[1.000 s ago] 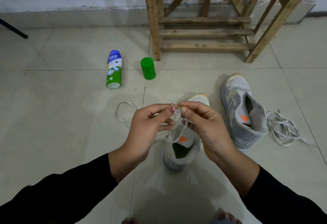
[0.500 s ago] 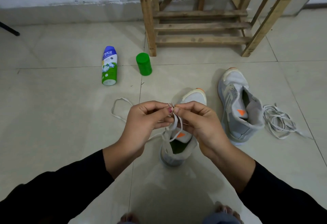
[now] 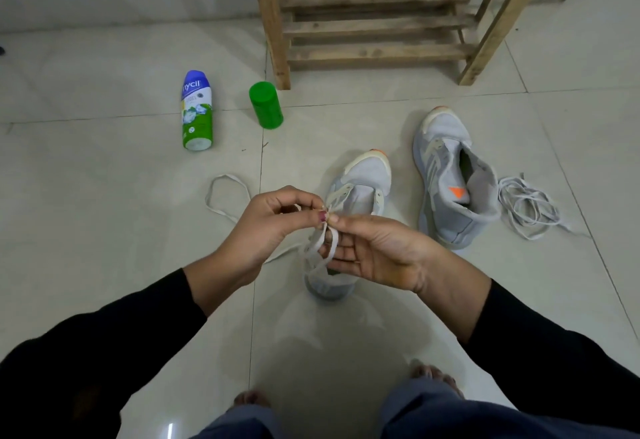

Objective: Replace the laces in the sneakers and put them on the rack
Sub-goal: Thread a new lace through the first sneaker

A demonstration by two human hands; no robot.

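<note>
White lace (image 3: 333, 246) | left hand (image 3: 266, 227) pinching still | right hand (image 3: 377, 255) rolled palm-up

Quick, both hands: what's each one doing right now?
Left hand: pinches the white lace.
Right hand: pinches the same lace, other fingers relaxed.

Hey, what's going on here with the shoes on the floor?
A person is lacing a sneaker over a tiled floor. The left hand and right hand both pinch a white lace just above the nearer grey sneaker. The second sneaker lies to the right, beside a loose lace pile. Neither sneaker is on the wooden rack yet.
</note>
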